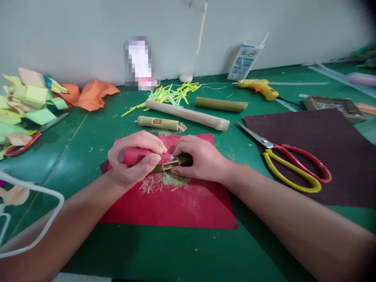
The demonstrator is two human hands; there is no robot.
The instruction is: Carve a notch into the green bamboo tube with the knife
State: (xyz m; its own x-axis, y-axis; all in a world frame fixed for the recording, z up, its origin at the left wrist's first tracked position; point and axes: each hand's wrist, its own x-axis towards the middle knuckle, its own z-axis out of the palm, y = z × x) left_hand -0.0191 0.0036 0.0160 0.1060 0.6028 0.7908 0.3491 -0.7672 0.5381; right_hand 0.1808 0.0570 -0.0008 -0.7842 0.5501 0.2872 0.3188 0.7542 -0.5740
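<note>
My left hand [138, 154] is wrapped round the red handle of a carving knife [138, 156], its short metal tip pointing right at a bamboo tube [169, 166]. A rectangular opening shows in the tube's upper side, and the tip is at that opening. My right hand [196, 156] grips the tube's right end between thumb and fingers. Part of the tube's left end is hidden behind my left hand. Thin shavings [151, 184] lie below it on a red sheet [176, 207].
Behind my hands lie another cut bamboo piece [166, 123], a wooden stick [188, 113] and a bamboo length [221, 104]. Scissors [288, 156] rest on a dark sheet [346, 156] at right. A yellow glue gun [260, 88] is farther back. Folded papers [32, 98] are piled at left.
</note>
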